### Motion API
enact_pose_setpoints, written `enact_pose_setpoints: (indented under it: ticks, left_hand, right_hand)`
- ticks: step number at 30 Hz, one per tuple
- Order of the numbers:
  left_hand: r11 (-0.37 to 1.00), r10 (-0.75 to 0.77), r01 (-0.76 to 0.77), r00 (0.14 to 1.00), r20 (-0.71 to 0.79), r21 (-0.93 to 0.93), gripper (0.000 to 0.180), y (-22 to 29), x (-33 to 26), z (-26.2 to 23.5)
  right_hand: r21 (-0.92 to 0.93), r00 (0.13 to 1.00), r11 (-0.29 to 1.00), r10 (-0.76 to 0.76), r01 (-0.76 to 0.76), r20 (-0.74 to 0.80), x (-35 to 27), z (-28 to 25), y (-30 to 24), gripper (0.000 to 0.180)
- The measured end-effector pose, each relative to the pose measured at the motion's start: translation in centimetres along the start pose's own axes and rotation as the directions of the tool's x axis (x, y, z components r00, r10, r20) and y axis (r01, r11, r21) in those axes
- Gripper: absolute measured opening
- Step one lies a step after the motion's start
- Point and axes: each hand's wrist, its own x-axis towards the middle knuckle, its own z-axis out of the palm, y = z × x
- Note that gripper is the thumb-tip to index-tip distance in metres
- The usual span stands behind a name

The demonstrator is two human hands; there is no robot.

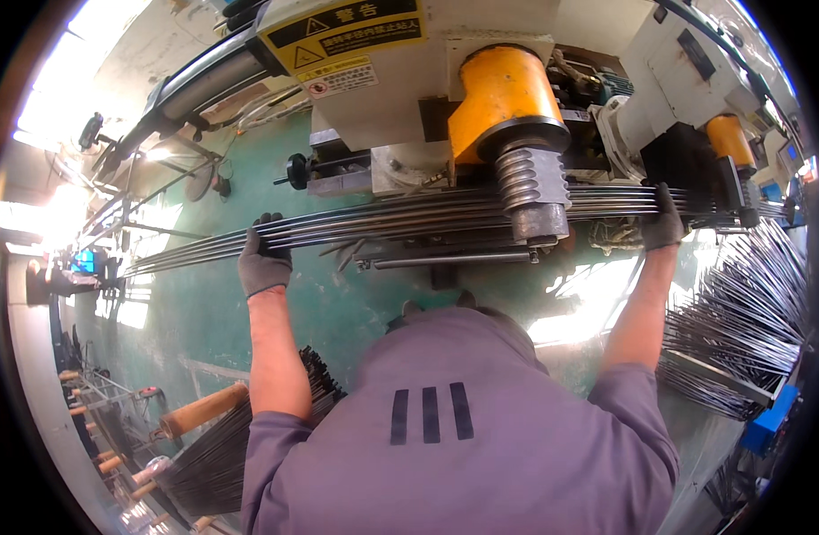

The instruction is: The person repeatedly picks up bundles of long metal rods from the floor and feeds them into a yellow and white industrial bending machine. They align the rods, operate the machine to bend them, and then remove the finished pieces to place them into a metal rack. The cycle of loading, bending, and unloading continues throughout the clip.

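A bundle of long, thin dark metal rods (374, 223) stretches across the machine in front of me, its left end fanning out slightly. My left hand (267, 265), in a grey glove, is closed around rods left of the middle, the fingertips showing above them. Far to the right, my gloved right hand (663, 223) grips the same bundle, close to a dark block on the machine. Between my hands, a ribbed metal roller (532, 183) under an orange housing (507, 98) stands over the rods and hides part of them.
A bar (454, 259) runs just below the bundle on my side. At right, a rack piled with many rods (739, 312) stands beside me; another stack of dark rods (222, 459) lies at lower left near wooden rollers (204, 410). A black handwheel (297, 171) sticks out from the machine.
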Motion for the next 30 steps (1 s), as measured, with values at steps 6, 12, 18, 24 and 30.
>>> enact_pose_setpoints:
  ticks: [6,12,18,24,30]
  left_hand:
    - [0.984,-0.166,0.174,0.973,0.159,-0.039,0.022,-5.3,-2.4,1.9]
    - [0.951,-0.297,0.279,0.944,0.144,0.132,0.027,-8.9,-5.5,4.9]
    - [0.956,-0.289,0.294,0.930,0.227,0.014,0.035,-8.3,-4.7,4.4]
    - [0.929,-0.185,0.221,0.972,0.147,-0.297,0.041,-6.3,-5.7,2.7]
    - [0.980,0.072,-0.070,0.997,0.004,-0.186,0.041,1.2,-3.6,-3.0]
  right_hand:
    - [0.036,0.990,0.999,0.028,-0.023,-0.139,3.7,-3.3,-4.9,0.031]
    - [-0.070,0.945,0.995,-0.086,0.067,-0.314,-6.1,8.5,4.7,0.040]
    - [-0.119,0.997,0.993,-0.035,0.027,-0.070,-3.5,3.7,7.3,0.040]
    - [-0.889,0.848,0.006,-0.306,0.457,0.434,-1.7,-1.1,6.1,0.055]
    - [-0.731,0.990,0.682,-0.110,0.012,-0.086,0.9,1.2,-0.3,0.052]
